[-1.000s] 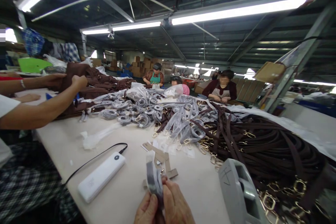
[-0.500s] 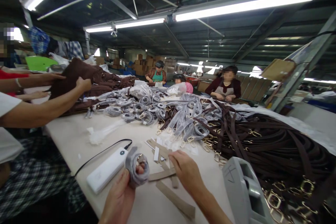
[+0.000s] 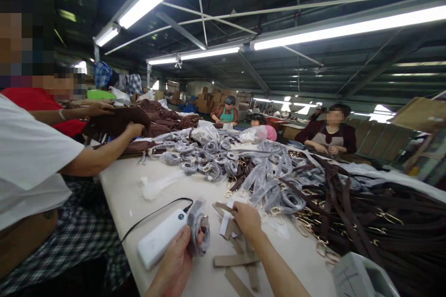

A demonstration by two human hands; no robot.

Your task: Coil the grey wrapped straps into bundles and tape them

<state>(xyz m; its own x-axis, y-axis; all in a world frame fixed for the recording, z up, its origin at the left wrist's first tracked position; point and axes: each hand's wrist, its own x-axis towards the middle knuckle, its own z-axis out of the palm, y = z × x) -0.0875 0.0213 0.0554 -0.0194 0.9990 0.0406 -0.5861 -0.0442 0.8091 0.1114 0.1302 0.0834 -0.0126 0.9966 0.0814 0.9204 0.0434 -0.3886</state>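
A coiled strap in clear plastic is held in my left hand, its fingers wrapped round the coil. My right hand is at the beige strips on the white table, fingers pinched at the upper end of one strip. A small white piece lies beside those fingers. Just left of the coil is a white power bank with a black cable plugged into it.
Wrapped coils are heaped behind my hands. Brown straps with gold clasps pile up at right, near a grey tape dispenser. A person's arm at left handles brown fabric. People sit across the table.
The view has swung left, so the scene sits further right. My right hand has moved to the upper end of the strips. The left still holds the coil.
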